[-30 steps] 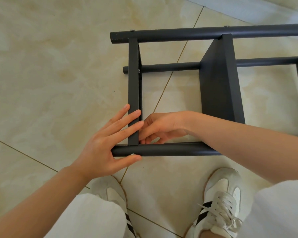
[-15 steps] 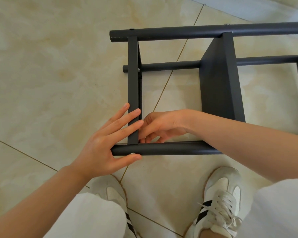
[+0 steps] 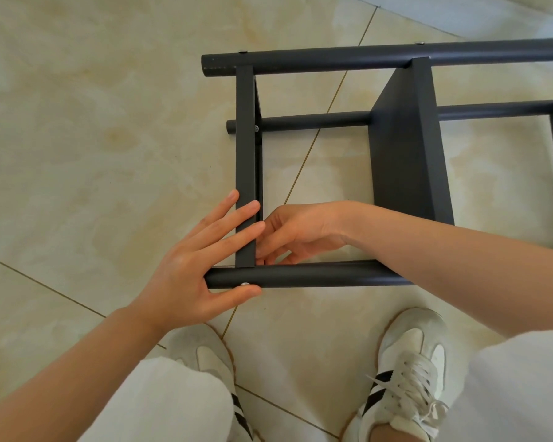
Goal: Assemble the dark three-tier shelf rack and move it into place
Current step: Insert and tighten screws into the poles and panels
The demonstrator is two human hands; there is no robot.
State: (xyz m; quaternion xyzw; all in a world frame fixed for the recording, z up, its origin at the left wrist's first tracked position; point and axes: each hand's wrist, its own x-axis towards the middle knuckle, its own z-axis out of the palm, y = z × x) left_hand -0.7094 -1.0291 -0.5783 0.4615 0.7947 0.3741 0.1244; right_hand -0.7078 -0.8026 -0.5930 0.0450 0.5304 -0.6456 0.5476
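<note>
Flat-fingered, the left hand (image 3: 186, 269) braces the end crossbar (image 3: 245, 154) against the near post (image 3: 316, 274); the right hand (image 3: 300, 231) curls inside that corner, its hold hidden. The shelf rack (image 3: 406, 154) lies sideways on the tiled floor (image 3: 77, 122), largely assembled; fastening, righting and placing apparently remain.

We see the rack (image 3: 313, 121) lying on its side on the floor (image 3: 93, 138). At its left, the end bar (image 3: 245, 138) joins the far tube (image 3: 364, 57) to the near tube (image 3: 316, 274); a shelf panel (image 3: 406, 154) stands to the right. Our left hand (image 3: 189, 269) lies across the near corner. Our right hand (image 3: 300, 231) sits inside the frame, just right of the end bar.
</note>
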